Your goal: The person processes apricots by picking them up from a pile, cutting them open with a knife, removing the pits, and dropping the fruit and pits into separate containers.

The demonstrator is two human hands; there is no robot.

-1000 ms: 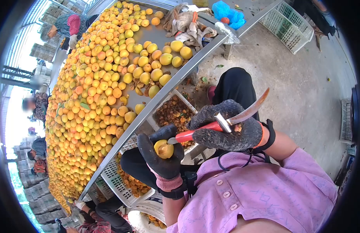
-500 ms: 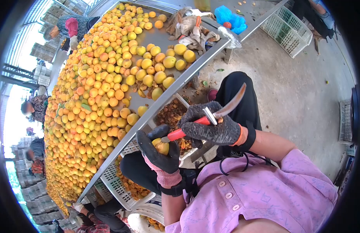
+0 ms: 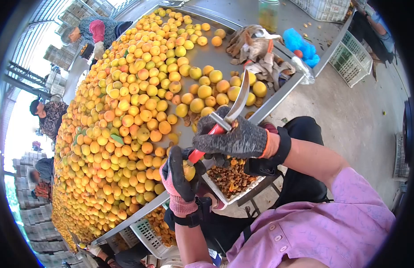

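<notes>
My left hand [image 3: 176, 178], in a black-and-pink glove, is closed around a yellow apricot [image 3: 189, 171]. In my right hand [image 3: 236, 139], gloved in dark grey, is a curved knife [image 3: 241, 99] with a red handle. Its blade points up and away from me, and a short metal bar sticks out where blade and handle meet. The lower end of the handle is close to the apricot; whether they touch is hidden by my fingers. Just beyond both hands, a large heap of apricots [image 3: 126, 111] covers much of the metal table [image 3: 271, 105].
Beneath my hands stands a crate of pits and scraps [image 3: 229, 181]. A white crate with apricot pieces [image 3: 155, 239] is lower left. Rags [image 3: 256, 47], a blue plastic bag [image 3: 300, 47] and a jar [image 3: 268, 15] lie toward the back. Other people work along the far left side.
The view has shifted, so the table now sits further right. My right hand has turned the knife more upright. The apricot stays in my left hand, now more covered by the fingers.
</notes>
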